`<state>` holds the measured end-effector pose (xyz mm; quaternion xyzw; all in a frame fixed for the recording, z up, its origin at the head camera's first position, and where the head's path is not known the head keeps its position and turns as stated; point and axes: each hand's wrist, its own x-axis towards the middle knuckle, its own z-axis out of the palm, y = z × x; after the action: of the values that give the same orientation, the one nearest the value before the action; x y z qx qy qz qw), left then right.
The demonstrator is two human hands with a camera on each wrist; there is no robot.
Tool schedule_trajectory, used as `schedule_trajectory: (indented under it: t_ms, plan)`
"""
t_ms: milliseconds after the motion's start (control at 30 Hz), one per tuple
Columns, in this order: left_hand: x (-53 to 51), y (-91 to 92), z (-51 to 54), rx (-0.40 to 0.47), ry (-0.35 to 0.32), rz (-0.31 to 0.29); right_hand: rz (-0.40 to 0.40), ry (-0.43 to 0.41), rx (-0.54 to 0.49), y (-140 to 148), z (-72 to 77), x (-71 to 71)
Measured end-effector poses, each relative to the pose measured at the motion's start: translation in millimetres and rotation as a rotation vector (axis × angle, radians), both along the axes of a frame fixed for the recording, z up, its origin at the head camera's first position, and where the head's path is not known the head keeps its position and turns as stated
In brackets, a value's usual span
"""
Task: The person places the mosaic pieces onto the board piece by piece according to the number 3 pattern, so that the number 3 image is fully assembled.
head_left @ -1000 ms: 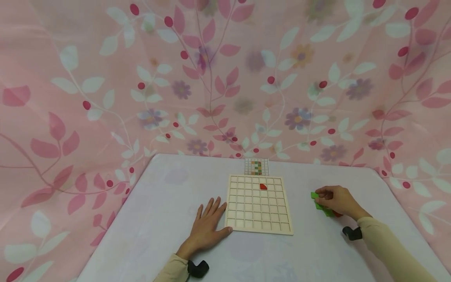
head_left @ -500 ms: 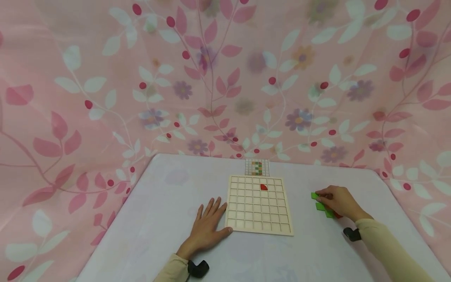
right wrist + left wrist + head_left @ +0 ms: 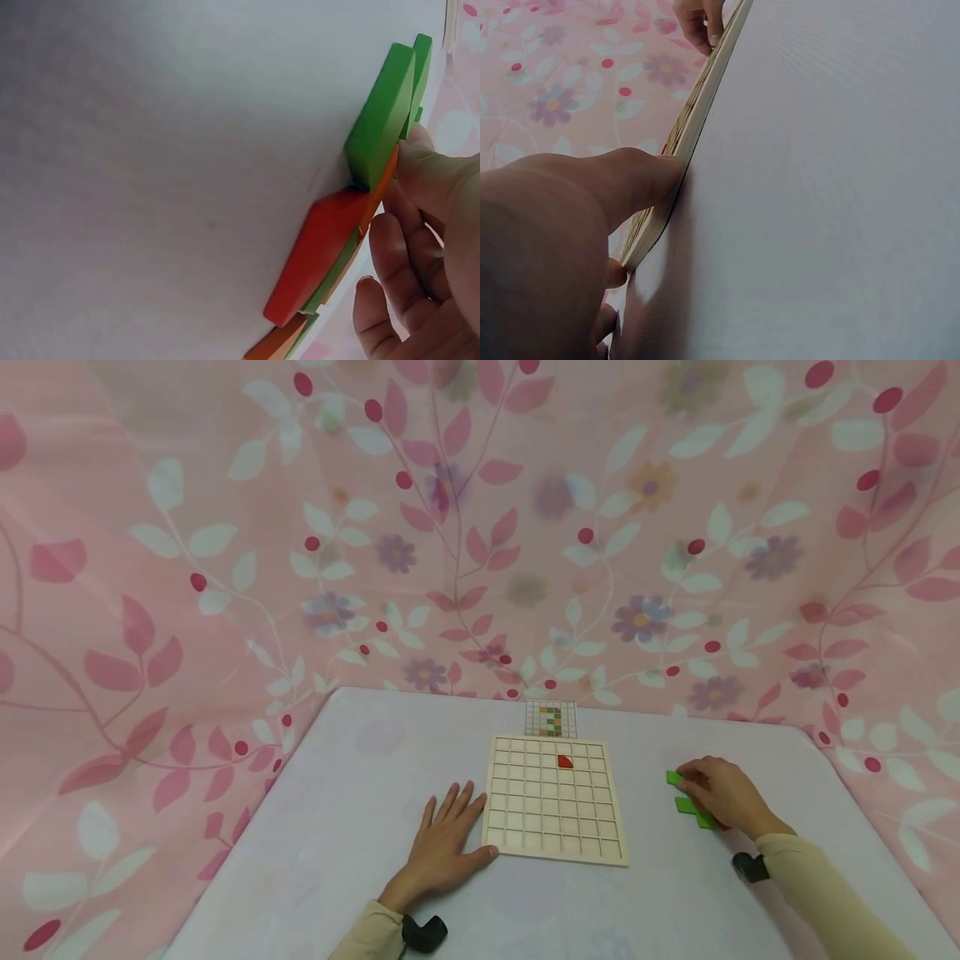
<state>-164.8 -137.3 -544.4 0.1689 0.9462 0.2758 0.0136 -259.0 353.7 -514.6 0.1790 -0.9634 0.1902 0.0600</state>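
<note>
Green tiles (image 3: 685, 806) lie on the bench (image 3: 337, 827) at the right hand (image 3: 727, 791), fingers bent; whether it grips one, cannot tell. Left hand (image 3: 444, 852), fingers spread, touches the gridded board (image 3: 551, 807).

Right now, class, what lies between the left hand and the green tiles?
The wooden board, with one red tile on it, lies between the left hand and the green tiles; past the board is bare white tabletop. The head view shows this.
</note>
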Motion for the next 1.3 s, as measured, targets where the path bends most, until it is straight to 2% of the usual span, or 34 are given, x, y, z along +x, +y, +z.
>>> schedule_trajectory:
  t_ms: [200, 433, 667, 1300]
  plan:
    - [0.2, -0.3, 0.7, 0.002, -0.002, -0.003, -0.007, -0.039, 0.017, -2, -3.0, -5.3]
    - [0.7, -0.9, 2.1, 0.006, -0.005, -0.003, -0.014, -0.014, -0.018, -11, -1.7, -5.4]
    - [1.1, -0.9, 3.9, 0.005, -0.01, -0.002, 0.002, 0.027, -0.034, -35, 6.4, -9.1]
    - [0.0, -1.5, -0.8, 0.001, -0.004, -0.006, 0.085, 0.021, -0.054, -108, 12.1, -26.3]
